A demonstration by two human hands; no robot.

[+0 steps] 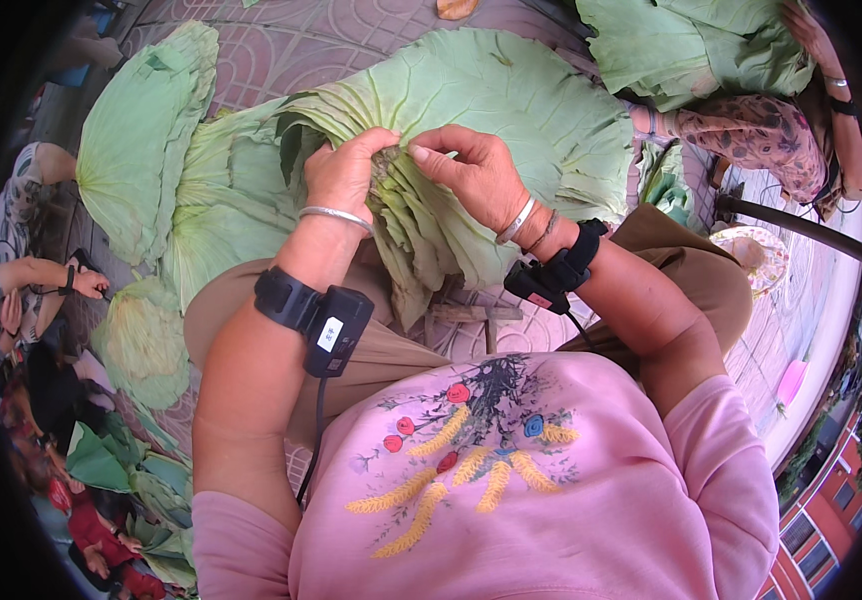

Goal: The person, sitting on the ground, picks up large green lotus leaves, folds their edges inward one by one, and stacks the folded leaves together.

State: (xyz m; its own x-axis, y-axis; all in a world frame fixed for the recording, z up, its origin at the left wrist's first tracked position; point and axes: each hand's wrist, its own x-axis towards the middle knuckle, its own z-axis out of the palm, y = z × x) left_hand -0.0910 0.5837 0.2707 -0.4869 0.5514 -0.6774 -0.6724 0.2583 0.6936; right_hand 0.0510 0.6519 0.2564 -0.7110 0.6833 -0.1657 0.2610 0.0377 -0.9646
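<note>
A thick layered stack of large green leaves, with ribs gathered at a brownish stem point, lies across my lap and beyond my knees. My left hand grips the bunched stem end, thumb on top. Close to its right, my right hand has thumb and forefinger nearly together at the same gathered point; whether something thin is pinched between them cannot be made out. Folded leaf edges hang down between my knees.
More leaf stacks lie on the patterned paving at left. A co-worker's hand holds leaves at upper right. Other people sit along the left edge. A small wooden stool stands between my knees. A dark pole crosses at right.
</note>
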